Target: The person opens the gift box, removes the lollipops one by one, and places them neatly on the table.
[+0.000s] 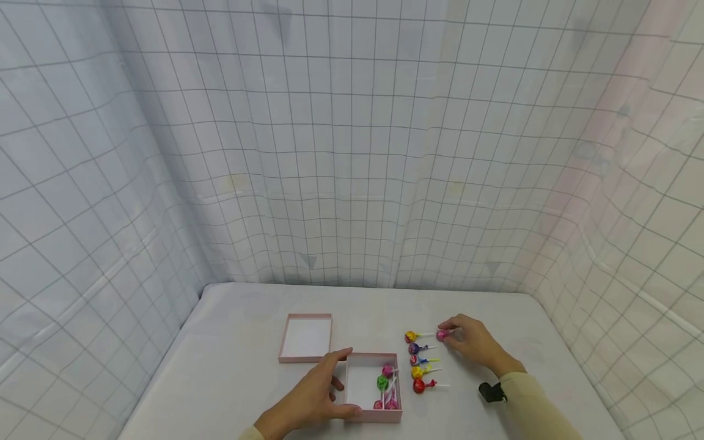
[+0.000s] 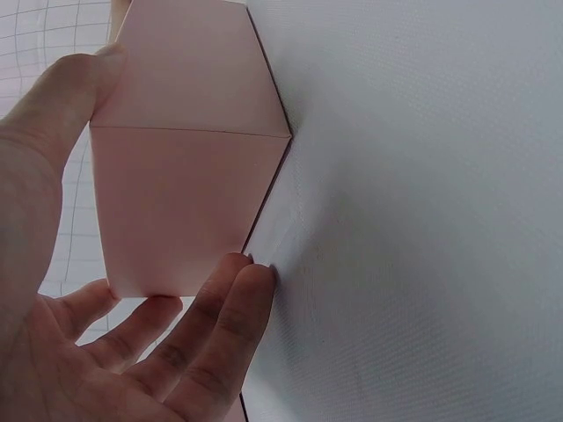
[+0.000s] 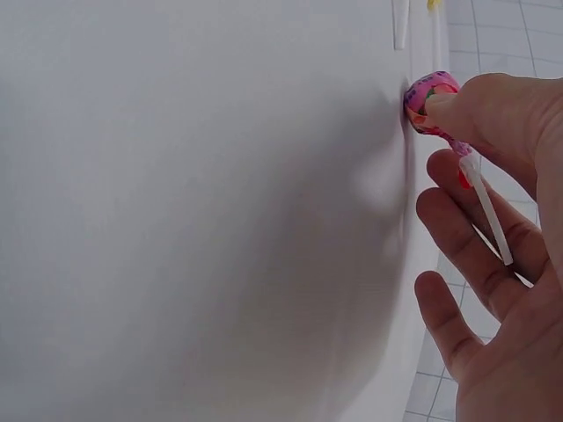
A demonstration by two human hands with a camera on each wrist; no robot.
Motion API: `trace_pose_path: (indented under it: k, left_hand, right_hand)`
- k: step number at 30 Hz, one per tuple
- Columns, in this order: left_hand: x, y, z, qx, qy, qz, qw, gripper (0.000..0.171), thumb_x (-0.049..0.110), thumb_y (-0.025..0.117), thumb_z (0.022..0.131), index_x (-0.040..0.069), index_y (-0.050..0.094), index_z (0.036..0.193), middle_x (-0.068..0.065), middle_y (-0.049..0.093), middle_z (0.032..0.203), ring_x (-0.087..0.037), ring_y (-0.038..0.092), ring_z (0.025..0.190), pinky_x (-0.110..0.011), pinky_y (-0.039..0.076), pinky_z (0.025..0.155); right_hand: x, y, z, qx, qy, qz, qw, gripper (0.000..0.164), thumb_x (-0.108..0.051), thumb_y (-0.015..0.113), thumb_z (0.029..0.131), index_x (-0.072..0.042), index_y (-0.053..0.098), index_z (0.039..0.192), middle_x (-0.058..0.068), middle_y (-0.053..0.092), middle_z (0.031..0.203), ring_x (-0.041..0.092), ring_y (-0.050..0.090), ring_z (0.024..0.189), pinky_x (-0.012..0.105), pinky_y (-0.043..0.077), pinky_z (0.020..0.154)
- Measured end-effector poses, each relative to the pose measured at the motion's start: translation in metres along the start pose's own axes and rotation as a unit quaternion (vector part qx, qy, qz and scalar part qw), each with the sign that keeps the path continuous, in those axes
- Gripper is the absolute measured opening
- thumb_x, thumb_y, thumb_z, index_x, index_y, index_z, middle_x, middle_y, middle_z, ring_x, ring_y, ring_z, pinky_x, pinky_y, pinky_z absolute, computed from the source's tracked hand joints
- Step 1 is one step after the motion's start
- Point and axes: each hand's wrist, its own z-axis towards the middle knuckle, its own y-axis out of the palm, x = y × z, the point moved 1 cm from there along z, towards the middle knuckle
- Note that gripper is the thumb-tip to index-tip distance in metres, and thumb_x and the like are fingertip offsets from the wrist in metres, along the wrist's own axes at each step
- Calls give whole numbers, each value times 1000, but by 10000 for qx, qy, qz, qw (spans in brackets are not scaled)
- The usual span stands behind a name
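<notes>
In the head view my left hand (image 1: 309,394) holds a pink open box (image 1: 379,417) by its left side, thumb at the near corner and forefinger at the far one. Up close in the left wrist view, fingers touch the pink box wall (image 2: 176,202). Inside the box's right part lie several lollipops, among them a green lollipop (image 1: 382,382) and a pink lollipop (image 1: 387,370). Over the table's right part, my right hand (image 1: 474,345) pinches another pink lollipop (image 1: 442,335). The right wrist view shows the thumb on its wrapped head (image 3: 433,85), with the white stick toward the palm.
Between box and right hand, lollipops lie in a column: yellow (image 1: 410,337), purple (image 1: 414,348), blue and red (image 1: 415,360), yellow (image 1: 417,372) and red (image 1: 419,385). A pink-rimmed lid (image 1: 306,337) lies behind the left hand. Gridded white curtains (image 1: 352,183) surround the white table (image 1: 220,366).
</notes>
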Motion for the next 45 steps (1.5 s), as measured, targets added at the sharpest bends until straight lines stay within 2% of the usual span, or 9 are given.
trace_pose_path:
  k: [4,14,24,32,38,41,45]
  left_hand:
    - [0,0,-1,10,21,-34,10000,118,43,105,89,14,36,181,-19,51,176,-9,66,104,-25,58,83]
    - [-2,0,0,28,43,-101,9999,116,42,104,90,17,36,181,-19,50,177,-9,65,104,-25,57,82]
    - [1,-1,0,37,-3,-58,10000,117,44,105,89,16,37,180,-19,50,176,-10,65,104,-24,57,82]
    - [1,-1,-1,40,31,-39,10000,117,44,105,89,15,37,180,-19,50,176,-11,66,107,-24,57,83]
    - [2,-1,-2,25,13,30,10000,117,43,105,89,14,38,180,-19,51,176,-11,66,106,-24,57,83]
    - [2,-1,-3,25,9,103,9999,116,44,105,89,15,38,179,-18,52,175,-10,66,105,-25,57,83]
    - [4,-4,-1,-18,-11,181,9998,116,46,104,89,15,38,179,-16,52,174,-10,66,106,-25,56,84]
  right_hand:
    - [0,-2,-1,39,-61,-74,9999,29,0,87,100,-13,83,125,1,83,126,32,79,125,62,61,116]
    - [-1,-9,-2,154,-209,-159,9995,27,-4,88,102,-14,84,126,-1,83,123,27,78,116,61,64,109]
    - [-19,-17,-4,33,-264,-162,9995,26,-7,88,103,-12,84,129,4,81,126,33,77,122,63,64,110]
    - [-41,-14,-6,84,-886,-431,9951,29,-8,88,104,-12,83,133,2,80,128,33,78,123,58,66,108]
    - [-64,-11,-11,-149,-1260,-404,9911,32,-10,88,104,-14,82,135,2,79,132,32,76,114,50,65,101]
    - [-77,-10,-13,-277,-1411,-403,9888,33,-11,89,104,-15,81,136,2,79,134,31,75,117,51,63,101]
    - [-94,-8,-13,-309,-1815,-460,9818,34,-10,89,103,-16,81,136,0,79,134,27,74,126,54,64,107]
